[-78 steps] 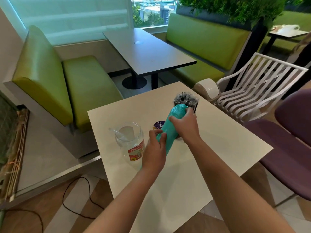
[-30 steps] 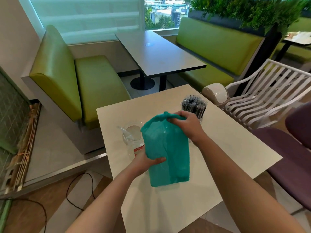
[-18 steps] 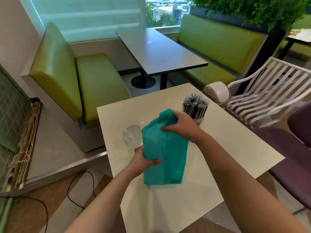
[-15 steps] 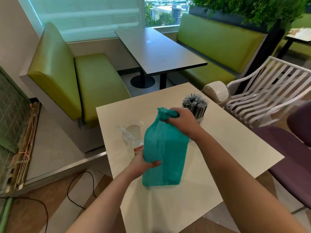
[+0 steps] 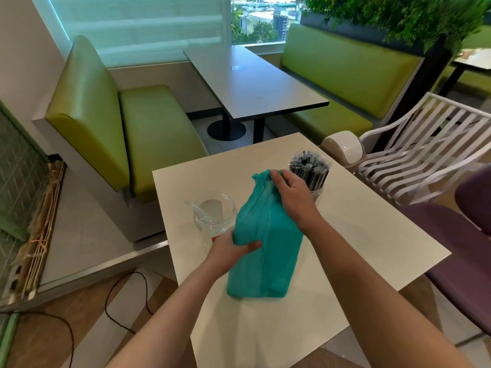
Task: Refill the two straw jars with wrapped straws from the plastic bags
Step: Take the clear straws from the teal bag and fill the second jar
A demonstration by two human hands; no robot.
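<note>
A teal plastic bag [image 5: 268, 251] stands upright on the cream table [image 5: 358, 251]; its contents are hidden. My left hand [image 5: 233, 248] grips the bag's left side at mid height, thumb on the front. My right hand [image 5: 292, 195] holds the bunched top of the bag. Left of the bag stands a clear jar [image 5: 214, 217] with a red label, nearly empty, with one clear wrapped straw inside. Behind my right hand a second jar [image 5: 309, 170] is packed full of dark wrapped straws.
A white slatted chair [image 5: 414, 155] and a purple seat [image 5: 462, 251] stand to the right of the table. Green benches [image 5: 148, 134] and a grey table [image 5: 252, 83] lie beyond. A black cable [image 5: 117, 301] runs across the floor at the left.
The bag went from a rolled bundle to standing upright and spread out. My right hand has shifted along its bunched top; my left hand keeps its grip on the side.
</note>
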